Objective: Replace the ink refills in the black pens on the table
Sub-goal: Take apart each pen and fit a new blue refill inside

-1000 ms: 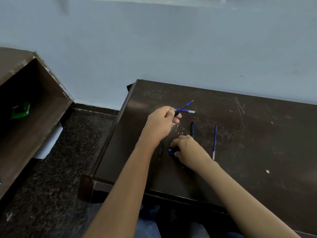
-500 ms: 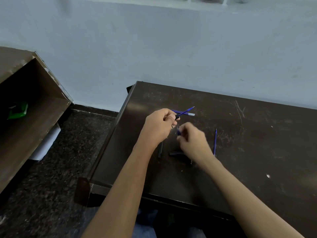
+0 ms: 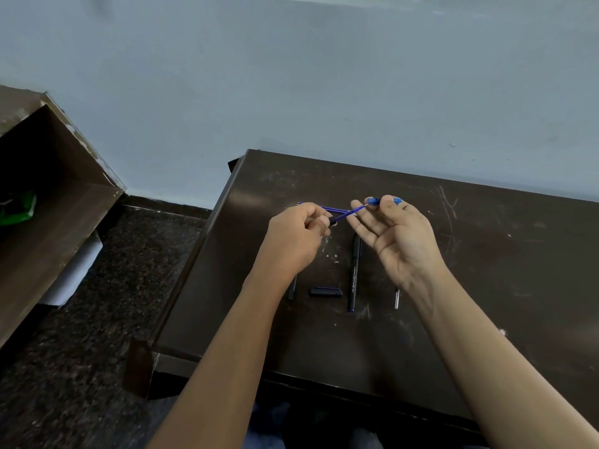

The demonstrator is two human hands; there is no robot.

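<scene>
My left hand (image 3: 296, 236) is closed around a black pen barrel, and a blue ink refill (image 3: 348, 213) sticks out of it toward the right. My right hand (image 3: 393, 236), palm up, pinches a small blue tip piece (image 3: 373, 201) at the refill's point. On the dark table (image 3: 486, 254) lie a black pen (image 3: 354, 273), a black cap (image 3: 325, 291), another black part (image 3: 292, 288) under my left wrist, and a refill end (image 3: 396, 298) beside my right wrist. A second blue refill (image 3: 324, 208) lies behind my left hand.
A pale blue wall rises behind the table. At the left stands a brown open cabinet (image 3: 58, 202) with a green packet (image 3: 17, 207) inside. Dark speckled floor lies between the cabinet and the table's left edge.
My right hand rose from the table with the small blue piece and moved up to the refill's tip, turning palm up. The black pen and cap it covered are now in view.
</scene>
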